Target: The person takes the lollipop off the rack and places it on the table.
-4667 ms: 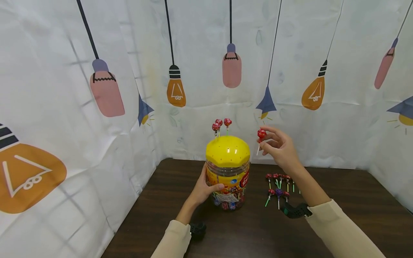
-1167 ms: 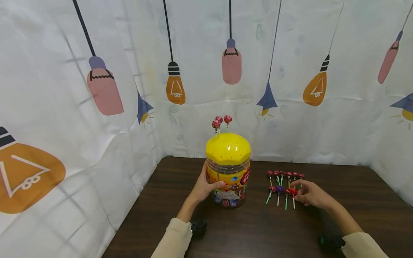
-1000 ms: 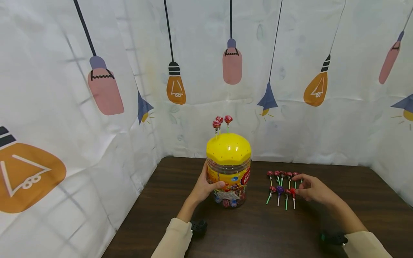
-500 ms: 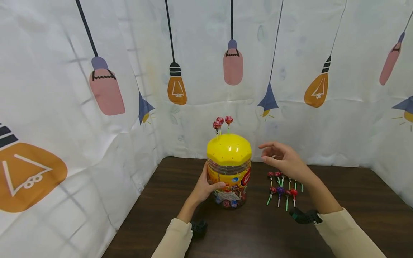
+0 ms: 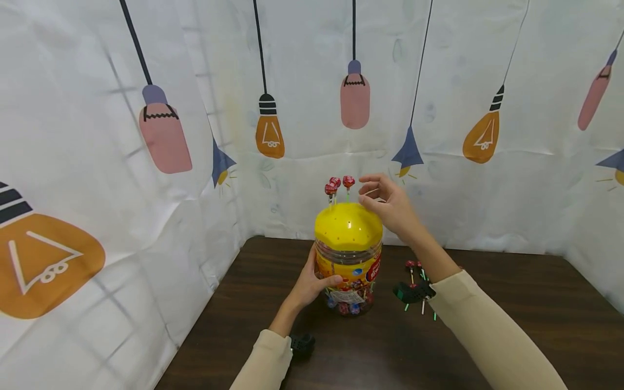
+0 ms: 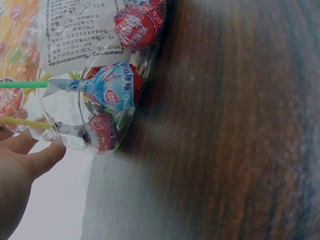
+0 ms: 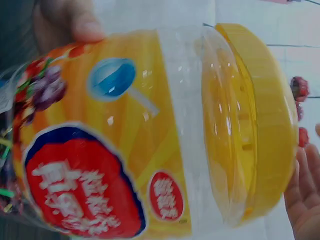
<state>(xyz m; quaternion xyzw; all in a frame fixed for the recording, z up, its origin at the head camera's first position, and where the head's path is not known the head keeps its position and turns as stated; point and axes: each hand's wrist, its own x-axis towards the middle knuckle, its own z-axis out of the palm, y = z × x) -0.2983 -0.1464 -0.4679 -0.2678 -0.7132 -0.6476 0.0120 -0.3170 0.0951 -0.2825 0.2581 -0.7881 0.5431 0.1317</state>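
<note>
A clear candy jar (image 5: pixel 348 271) with a domed yellow lid (image 5: pixel 348 227) stands on the table, many wrapped lollipops inside. My left hand (image 5: pixel 312 281) grips its left side, thumb across the front label. In the left wrist view, fingertips touch the clear plastic near a blue-wrapped lollipop (image 6: pixel 116 86). Three red lollipops stick up from holes in the lid, the rightmost lollipop (image 5: pixel 348 182) being closest to my right hand (image 5: pixel 385 200). That hand hovers beside it, fingers loosely bent, nothing between them. The right wrist view shows the fingers (image 7: pixel 306 172) beyond the lid.
Loose lollipops (image 5: pixel 411 264) lie in two rows on the dark table (image 5: pixel 273 281), right of the jar, partly covered by my right forearm and its black wristband (image 5: pixel 414 292). A white curtain (image 5: pixel 302 206) with printed lamps hangs behind the table.
My right hand held a red lollipop earlier, set it down at the right end of the front row and let go. Then it rose leftward to the lid. My left hand stayed on the jar.
</note>
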